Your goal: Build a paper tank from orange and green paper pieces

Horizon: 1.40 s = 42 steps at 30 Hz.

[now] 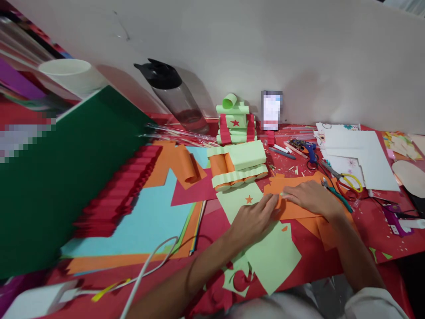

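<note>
Over the orange paper [305, 210] at the table's front, my two hands almost meet. My left hand [254, 219] comes in from the lower left, its fingers together and closed on a small edge of orange paper. Facing it, my right hand [310, 197] has its fingertips on the same piece; its thumb is mostly hidden. Beneath my left wrist lies a light green sheet [275, 259], and beside that hand is a small orange star [249, 199]. Behind my hands stands a green and orange paper model [247, 157] with rolled wheels.
A green paper piece with red strips [233, 122] and a lit phone [272, 110] lean near the wall. To the right are a glue gun [310, 150], yellow-handled scissors [352, 182] and white board [368, 155]. A bottle [175, 97], dark green board [66, 190] and white cable [146, 266] occupy the left.
</note>
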### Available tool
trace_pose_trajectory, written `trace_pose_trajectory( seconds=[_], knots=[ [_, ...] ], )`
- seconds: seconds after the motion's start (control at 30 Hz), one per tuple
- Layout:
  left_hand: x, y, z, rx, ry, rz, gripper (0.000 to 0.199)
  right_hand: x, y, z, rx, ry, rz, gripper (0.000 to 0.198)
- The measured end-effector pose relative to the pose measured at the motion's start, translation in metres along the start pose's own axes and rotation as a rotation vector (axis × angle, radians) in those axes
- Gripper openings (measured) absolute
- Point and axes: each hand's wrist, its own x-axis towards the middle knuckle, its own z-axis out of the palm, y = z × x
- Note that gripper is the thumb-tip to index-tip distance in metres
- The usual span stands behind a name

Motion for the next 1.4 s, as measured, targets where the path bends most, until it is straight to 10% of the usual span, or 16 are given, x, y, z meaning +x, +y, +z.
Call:
trace_pose_trajectory(
  seconds=[0.7, 1.0, 1.23, 1.4],
  knots=[
    [-0.007, -0.027, -0.02, 0.016, 0.208, 0.087, 0.02, 0.018, -0.024, 0.003, 0.069, -0.002, -0.189, 0.031],
    [-0.002, -0.011, -0.011, -0.084, 0.127, 0.176, 0.019, 0.008, -0.008, -0.008, 0.773, 0.428, 0.036, 0.04],
    [0.001, 0.007, -0.001, 0.123, 0.009, 0.26, 0.018, 0.056, -0.021, 0.042, 1.446, 0.59, 0.206, 0.026],
    [0.005, 0.017, -0.004, 0.122, -0.09, 0.185, 0.021, 0.058, 0.001, 0.066, 1.514, 0.584, 0.243, 0.031]
  ],
)
